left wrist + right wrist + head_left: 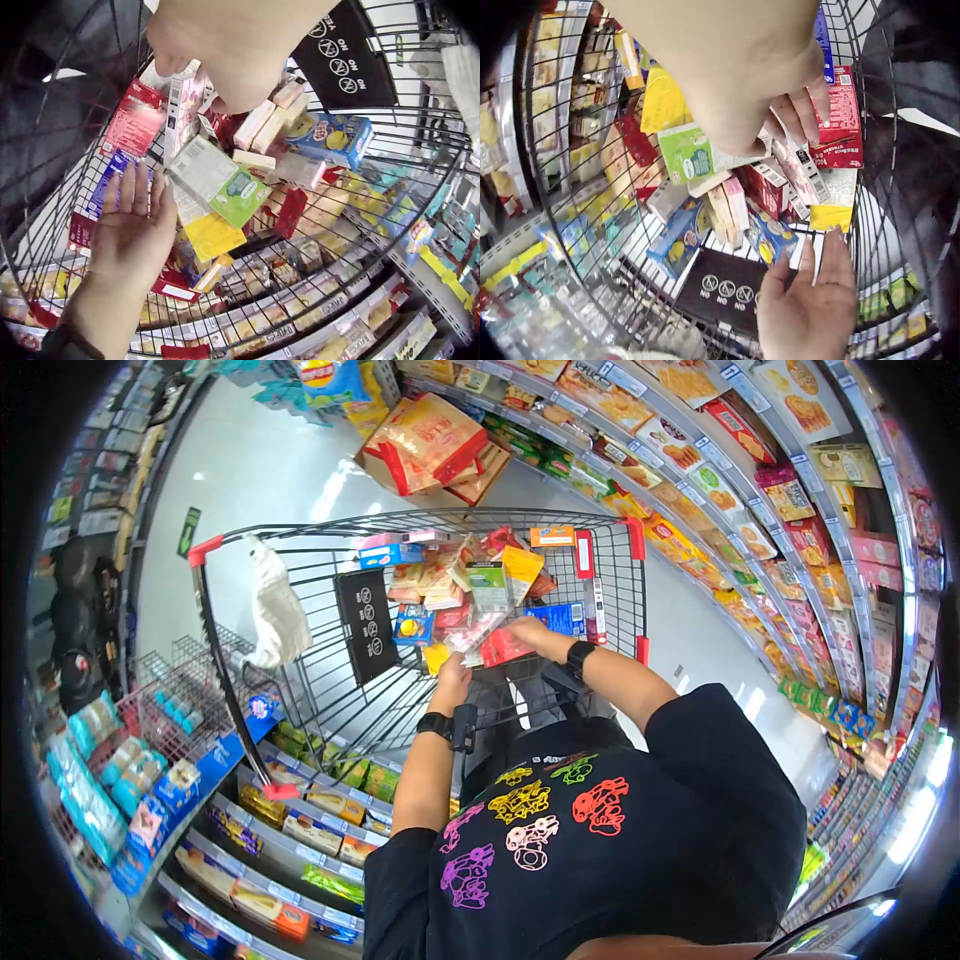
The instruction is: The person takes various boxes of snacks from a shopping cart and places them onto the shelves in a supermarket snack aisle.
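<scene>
One shopping cart (637, 541) held a jumbled pile of boxes (490, 588). A white bag (278, 607) hung over its side, likely saving room; left hand (455, 676) was relaxed, fingers extended; a pink-white box (181, 114) sat between the hands, apparently being steadied, contact unclear; right hand (536, 634) was outstretched, not gripping; red box (838, 139) and blue box (570, 620) lay along the cart's near side, probably for support.

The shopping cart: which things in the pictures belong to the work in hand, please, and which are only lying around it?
Belonging to the work, it seems:
left hand
right hand
shopping cart
red box near the right hand
pink-and-white box
green-and-white box

Only around it:
red packs beyond the cart
teal packs
shelved packages
</scene>
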Demonstrator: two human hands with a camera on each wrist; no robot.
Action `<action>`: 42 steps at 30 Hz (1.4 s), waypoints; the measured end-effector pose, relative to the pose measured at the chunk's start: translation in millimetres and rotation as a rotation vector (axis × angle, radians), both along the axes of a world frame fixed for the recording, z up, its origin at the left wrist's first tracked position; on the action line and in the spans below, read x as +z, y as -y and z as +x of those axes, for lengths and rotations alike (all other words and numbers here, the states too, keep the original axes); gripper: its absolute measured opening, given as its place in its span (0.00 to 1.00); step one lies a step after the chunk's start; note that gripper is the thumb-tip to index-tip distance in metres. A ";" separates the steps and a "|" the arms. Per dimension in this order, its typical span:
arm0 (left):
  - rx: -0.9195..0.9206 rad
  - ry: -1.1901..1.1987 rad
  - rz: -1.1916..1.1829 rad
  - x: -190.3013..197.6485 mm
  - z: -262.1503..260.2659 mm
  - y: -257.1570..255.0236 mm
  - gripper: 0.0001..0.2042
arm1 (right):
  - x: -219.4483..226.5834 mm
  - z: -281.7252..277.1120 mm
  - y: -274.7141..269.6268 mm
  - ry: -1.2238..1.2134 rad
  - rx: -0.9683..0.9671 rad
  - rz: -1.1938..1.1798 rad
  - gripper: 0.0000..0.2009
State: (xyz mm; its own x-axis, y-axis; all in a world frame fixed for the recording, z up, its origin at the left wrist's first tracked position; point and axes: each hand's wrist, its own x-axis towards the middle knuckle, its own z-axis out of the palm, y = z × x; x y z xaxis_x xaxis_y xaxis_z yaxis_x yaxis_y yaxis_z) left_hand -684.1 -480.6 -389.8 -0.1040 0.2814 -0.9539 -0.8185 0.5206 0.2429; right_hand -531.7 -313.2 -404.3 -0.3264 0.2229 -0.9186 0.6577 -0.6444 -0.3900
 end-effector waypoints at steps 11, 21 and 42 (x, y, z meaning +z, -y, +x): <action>0.149 0.304 -0.054 -31.9 -31.0 -2.1 0.24 | -61.2 -55.9 35.5 0.213 -0.401 -0.216 0.22; 0.114 0.247 -0.116 -34.1 -43.7 -3.1 0.19 | -56.8 -44.7 43.8 0.163 -0.468 -0.167 0.15; -0.222 -0.318 0.841 242.3 148.1 -34.3 0.17 | 287.0 175.0 93.5 -0.629 -1.003 -0.221 0.15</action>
State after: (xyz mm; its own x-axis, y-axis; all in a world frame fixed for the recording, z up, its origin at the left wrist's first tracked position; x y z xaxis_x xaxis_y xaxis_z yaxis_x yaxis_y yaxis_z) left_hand -536.1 -446.3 -147.4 -0.1867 0.9132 -0.3623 -0.5515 0.2078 0.8079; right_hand -356.7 -406.7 -117.3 -0.5019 0.4917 -0.7115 -0.4401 -0.8534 -0.2793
